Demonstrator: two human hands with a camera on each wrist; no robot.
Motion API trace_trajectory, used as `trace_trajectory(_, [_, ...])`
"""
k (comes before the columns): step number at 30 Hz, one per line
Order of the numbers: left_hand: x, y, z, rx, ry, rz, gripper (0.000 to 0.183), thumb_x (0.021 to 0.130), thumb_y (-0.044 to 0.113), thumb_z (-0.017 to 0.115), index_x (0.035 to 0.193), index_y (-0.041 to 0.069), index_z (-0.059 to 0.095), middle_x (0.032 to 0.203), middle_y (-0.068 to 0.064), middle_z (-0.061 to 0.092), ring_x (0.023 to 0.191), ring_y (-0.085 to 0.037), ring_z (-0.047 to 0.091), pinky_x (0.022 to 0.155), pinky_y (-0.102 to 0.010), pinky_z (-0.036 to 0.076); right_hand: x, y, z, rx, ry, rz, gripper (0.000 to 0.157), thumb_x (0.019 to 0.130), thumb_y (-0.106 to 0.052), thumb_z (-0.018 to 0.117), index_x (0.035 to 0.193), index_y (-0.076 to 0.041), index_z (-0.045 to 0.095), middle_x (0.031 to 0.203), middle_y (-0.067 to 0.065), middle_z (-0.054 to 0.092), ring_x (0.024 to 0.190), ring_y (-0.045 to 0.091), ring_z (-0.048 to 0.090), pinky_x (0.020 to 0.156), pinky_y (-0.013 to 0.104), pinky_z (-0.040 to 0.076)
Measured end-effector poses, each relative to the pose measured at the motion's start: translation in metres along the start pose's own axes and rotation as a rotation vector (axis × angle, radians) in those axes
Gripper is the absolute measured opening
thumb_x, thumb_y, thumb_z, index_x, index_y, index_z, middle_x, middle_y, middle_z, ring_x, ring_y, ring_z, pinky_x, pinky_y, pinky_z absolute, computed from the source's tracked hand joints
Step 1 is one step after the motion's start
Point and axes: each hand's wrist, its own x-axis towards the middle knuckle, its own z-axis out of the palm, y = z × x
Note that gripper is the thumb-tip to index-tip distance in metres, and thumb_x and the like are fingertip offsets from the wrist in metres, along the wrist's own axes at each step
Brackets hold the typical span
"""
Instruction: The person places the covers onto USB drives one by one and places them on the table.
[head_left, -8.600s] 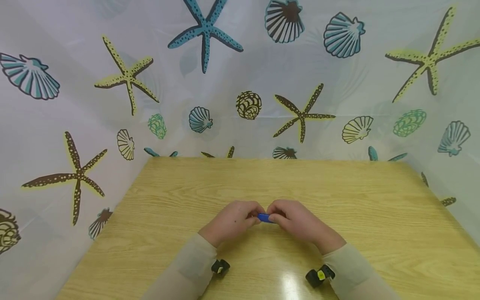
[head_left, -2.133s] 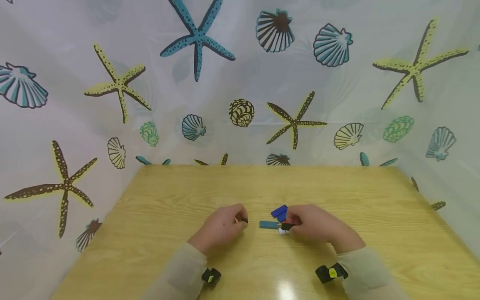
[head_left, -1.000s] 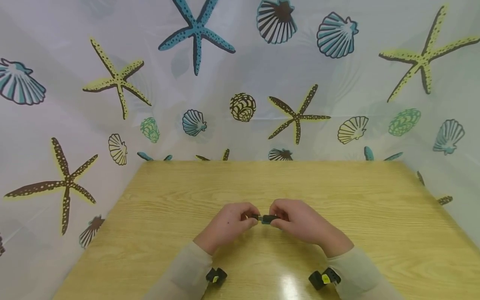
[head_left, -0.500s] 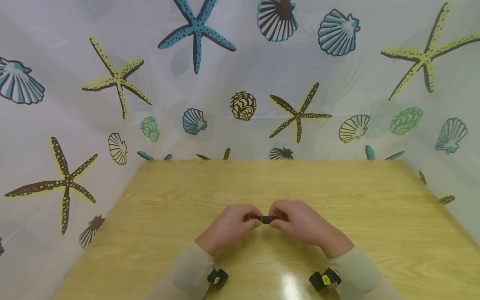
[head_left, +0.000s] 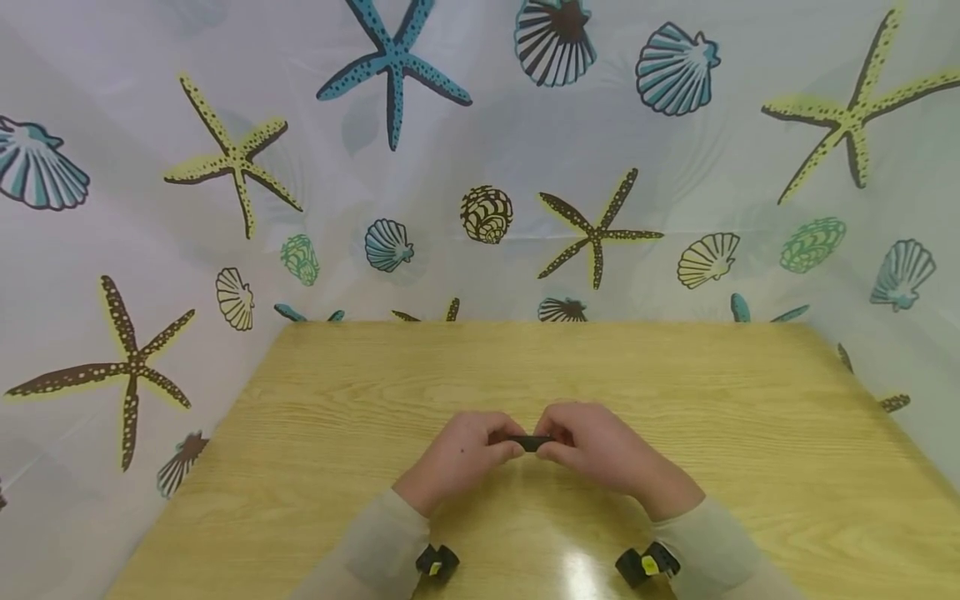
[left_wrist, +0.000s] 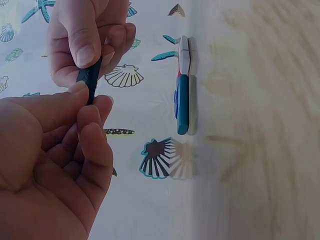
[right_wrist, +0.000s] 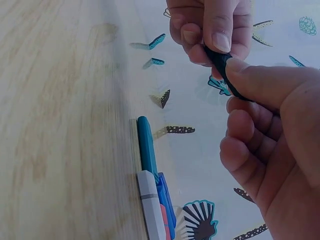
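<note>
In the head view, a short black USB stick (head_left: 532, 443) is held level above the table, between both hands. My left hand (head_left: 465, 454) pinches its left end, and my right hand (head_left: 588, 442) pinches the other end. Both wrist views show each thumb pressed on the black body, with fingertips behind it. No metal plug shows, and fingers cover both ends. In the left wrist view, a teal stick (left_wrist: 183, 105) and a white stick (left_wrist: 184, 55) lie on the table. The right wrist view also shows a blue stick (right_wrist: 167, 205) and a red piece (right_wrist: 163, 220) among them.
The wood-grain table (head_left: 360, 375) reaches back to a white curtain (head_left: 450, 167) printed with starfish and shells, which also stands at both sides. The sticks on the table are hidden by the hands in the head view.
Earlier both hands held a blue piece. Later the right held the black stick, plug bared, and the left its black cap. The hands came together; the metal plug went out of sight between them.
</note>
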Motion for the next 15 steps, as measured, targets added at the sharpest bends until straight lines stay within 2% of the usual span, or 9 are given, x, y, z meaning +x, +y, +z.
trace_trajectory(8, [-0.0007, 0.0021, 0.0034, 0.001, 0.008, 0.004, 0.004, 0.095, 0.017, 0.073, 0.098, 0.018, 0.075, 0.083, 0.0, 0.071, 0.066, -0.009, 0.059, 0.059, -0.026, 0.048, -0.0012, -0.0015, 0.0007, 0.01, 0.001, -0.048, 0.007, 0.094, -0.024, 0.074, 0.093, -0.023, 0.066, 0.077, -0.015, 0.056, 0.068, 0.005, 0.05, 0.062, 0.028, 0.046])
trace_trajectory(15, [0.0006, 0.0023, 0.0031, 0.016, -0.017, 0.024, 0.005, 0.097, 0.023, 0.071, 0.101, 0.022, 0.072, 0.084, 0.011, 0.066, 0.072, -0.008, 0.057, 0.063, -0.026, 0.049, -0.0011, 0.0, -0.0036, 0.015, -0.008, -0.034, 0.009, 0.095, -0.024, 0.073, 0.094, -0.026, 0.064, 0.078, -0.015, 0.057, 0.069, 0.006, 0.052, 0.063, 0.029, 0.047])
